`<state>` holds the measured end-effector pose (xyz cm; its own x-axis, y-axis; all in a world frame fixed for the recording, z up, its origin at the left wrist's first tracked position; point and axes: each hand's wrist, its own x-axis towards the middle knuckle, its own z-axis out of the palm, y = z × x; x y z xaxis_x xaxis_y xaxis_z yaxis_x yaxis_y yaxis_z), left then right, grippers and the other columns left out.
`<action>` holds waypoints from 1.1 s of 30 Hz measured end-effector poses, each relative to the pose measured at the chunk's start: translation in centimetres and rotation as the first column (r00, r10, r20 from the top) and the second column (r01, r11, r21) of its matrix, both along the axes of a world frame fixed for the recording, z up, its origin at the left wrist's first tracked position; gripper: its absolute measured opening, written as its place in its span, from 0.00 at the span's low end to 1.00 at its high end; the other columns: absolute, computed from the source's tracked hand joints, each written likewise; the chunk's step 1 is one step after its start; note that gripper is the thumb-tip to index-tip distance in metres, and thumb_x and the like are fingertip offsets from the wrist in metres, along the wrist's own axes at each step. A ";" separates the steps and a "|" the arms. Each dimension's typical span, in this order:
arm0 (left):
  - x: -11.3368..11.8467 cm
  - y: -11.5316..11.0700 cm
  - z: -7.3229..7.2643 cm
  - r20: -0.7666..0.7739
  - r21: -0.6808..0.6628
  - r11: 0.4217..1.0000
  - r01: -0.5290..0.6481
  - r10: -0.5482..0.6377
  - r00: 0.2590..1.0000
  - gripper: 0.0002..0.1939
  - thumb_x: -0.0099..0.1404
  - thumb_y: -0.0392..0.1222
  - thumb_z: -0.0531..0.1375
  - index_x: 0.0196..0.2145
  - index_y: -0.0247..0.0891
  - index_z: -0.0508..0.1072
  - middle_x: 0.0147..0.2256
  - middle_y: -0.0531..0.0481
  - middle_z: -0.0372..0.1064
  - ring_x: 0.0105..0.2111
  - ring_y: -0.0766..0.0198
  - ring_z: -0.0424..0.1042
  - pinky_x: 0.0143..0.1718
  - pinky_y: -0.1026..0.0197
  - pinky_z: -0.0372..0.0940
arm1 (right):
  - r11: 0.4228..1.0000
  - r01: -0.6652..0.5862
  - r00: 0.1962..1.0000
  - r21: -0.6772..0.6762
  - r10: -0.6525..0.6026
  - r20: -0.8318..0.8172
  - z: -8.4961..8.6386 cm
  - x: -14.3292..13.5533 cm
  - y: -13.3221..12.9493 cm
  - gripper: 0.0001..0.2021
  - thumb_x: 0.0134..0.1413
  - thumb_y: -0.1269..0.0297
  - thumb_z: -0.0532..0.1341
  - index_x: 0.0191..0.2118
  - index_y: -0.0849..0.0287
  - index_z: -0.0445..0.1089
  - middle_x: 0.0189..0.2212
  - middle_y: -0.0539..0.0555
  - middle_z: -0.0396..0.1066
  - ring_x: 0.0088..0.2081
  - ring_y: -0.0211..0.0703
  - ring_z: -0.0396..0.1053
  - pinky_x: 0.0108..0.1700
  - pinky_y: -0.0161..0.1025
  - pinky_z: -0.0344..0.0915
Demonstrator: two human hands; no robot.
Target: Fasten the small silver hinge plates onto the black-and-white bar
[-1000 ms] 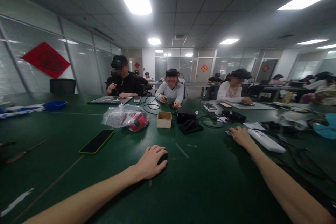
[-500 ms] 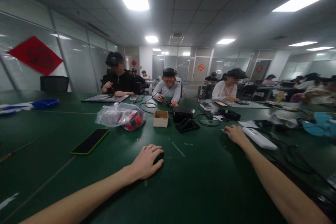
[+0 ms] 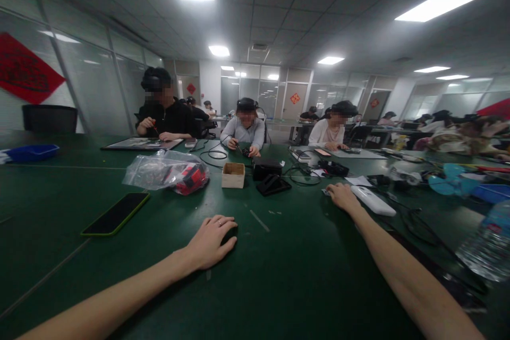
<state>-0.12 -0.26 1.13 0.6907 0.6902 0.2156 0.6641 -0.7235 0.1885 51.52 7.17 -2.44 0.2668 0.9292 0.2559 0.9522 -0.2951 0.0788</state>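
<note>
My left hand rests on the green tabletop with its thumb apart from the fingers and nothing in it. Farther forward on the right, my right hand has its fingers bent down over a small greyish flat piece. Most of that piece is hidden under the fingertips, so its kind cannot be made out. Just right of this hand lies a white oblong device. Ahead, between the hands, stand an open cardboard box and a black box, with a black stand-like piece in front of the latter.
A phone and a plastic bag with a red-and-black thing lie left. Cables, a blue fan and a water bottle crowd the right. Across the table sit three people, one in the middle.
The view has turned to the right, so everything sits farther left and the water bottle has come into view. Both hands keep their places on the table.
</note>
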 end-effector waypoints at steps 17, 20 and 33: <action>-0.1 -0.1 -0.1 0.024 -0.010 1.000 0.004 -0.004 1.000 0.19 0.67 0.50 0.49 0.52 0.44 0.66 0.55 0.46 0.62 0.55 0.52 0.58 0.53 0.48 0.53 | 0.994 0.011 0.998 -0.105 -0.004 0.069 2.4 -1.2 0.1 0.11 0.59 0.65 0.52 0.44 0.55 0.68 0.45 0.59 0.67 0.47 0.55 0.64 0.44 0.50 0.59; -0.1 -0.1 -0.3 0.026 -0.013 1.000 0.000 0.000 1.000 0.20 0.67 0.51 0.49 0.52 0.43 0.66 0.55 0.46 0.61 0.55 0.52 0.58 0.53 0.48 0.53 | 0.993 0.010 0.997 -0.118 -0.001 0.078 2.3 -1.5 0.4 0.11 0.60 0.64 0.52 0.44 0.55 0.68 0.45 0.59 0.67 0.48 0.56 0.64 0.44 0.51 0.60; -0.2 -0.5 0.3 0.025 -0.019 1.000 0.000 0.001 1.000 0.20 0.67 0.51 0.49 0.53 0.44 0.65 0.55 0.46 0.62 0.55 0.52 0.58 0.53 0.48 0.54 | 0.985 -0.093 0.987 -0.142 0.109 0.113 2.0 -3.5 3.6 0.14 0.61 0.61 0.56 0.50 0.59 0.65 0.49 0.57 0.65 0.44 0.44 0.67 0.45 0.47 0.67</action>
<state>-0.30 -0.80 1.45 0.6850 0.6945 0.2199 0.6593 -0.7195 0.2183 48.06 10.75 -0.42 0.1445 0.9781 0.1498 0.9577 -0.1763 0.2275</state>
